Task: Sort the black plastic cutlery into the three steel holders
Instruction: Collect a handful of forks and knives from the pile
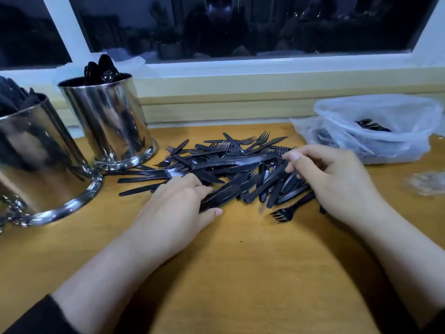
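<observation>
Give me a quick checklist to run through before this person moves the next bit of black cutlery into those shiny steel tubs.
1. Left hand has its load: ok, it grips a bundle of black plastic knives.
2. Right hand has a piece: cannot tell, its fingers curl into the loose black cutlery pile.
3. Holders within reach: ok, the far round steel holder and near round steel holder stand left of the pile.
4. Third holder: cannot tell, only two show.
5. Far holder's contents: ok, black spoons stick out.
6. More stock: ok, the clear plastic bag holds cutlery.
</observation>
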